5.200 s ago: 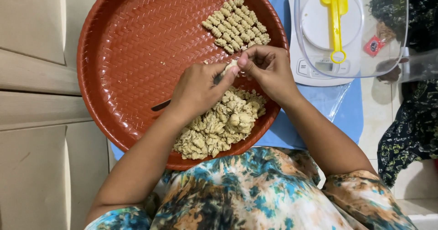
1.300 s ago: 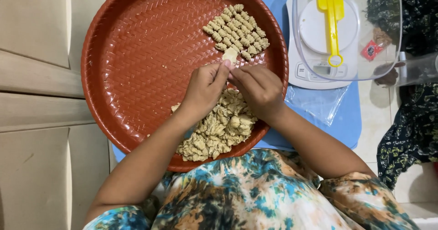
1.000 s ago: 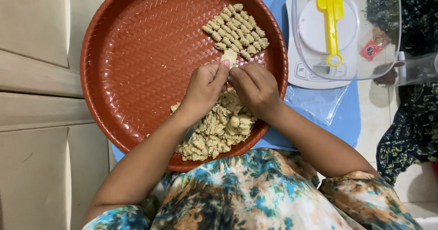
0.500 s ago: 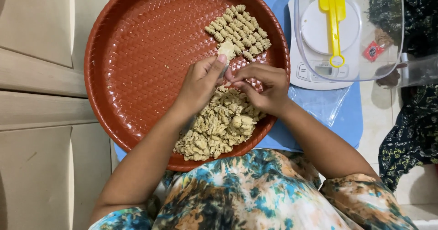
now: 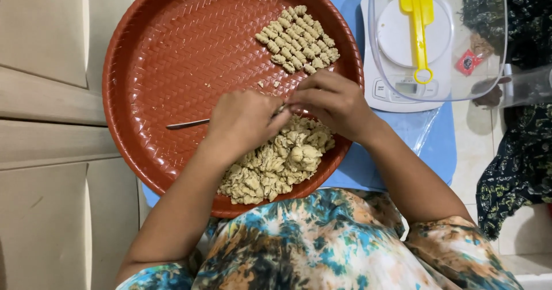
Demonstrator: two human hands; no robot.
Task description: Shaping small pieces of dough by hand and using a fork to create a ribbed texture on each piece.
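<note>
We see a big round red tray with a woven pattern, and we place everything else by it. Both hands meet just below the tray's middle. The left hand is curled closed around a thin metal tool, whose free end sticks out toward the tray's left side and lies low over the tray floor. The right hand has its fingers bent and pinched together, fingertips touching those of the left hand; whatever small bit sits between them is hidden, so we cannot tell what it grips.

At the tray's near edge, right under the hands, lies a heap of pale dough, rough and lumpy. In the tray's far right part sit the shaped pieces, small ridged bits packed in neat slanted rows, touching one another. A few crumbs lie between the rows and the hands.

Just right of the tray stands a white kitchen scale on a blue mat. A clear plastic bowl rests on the scale, with a yellow spatula inside it.
</note>
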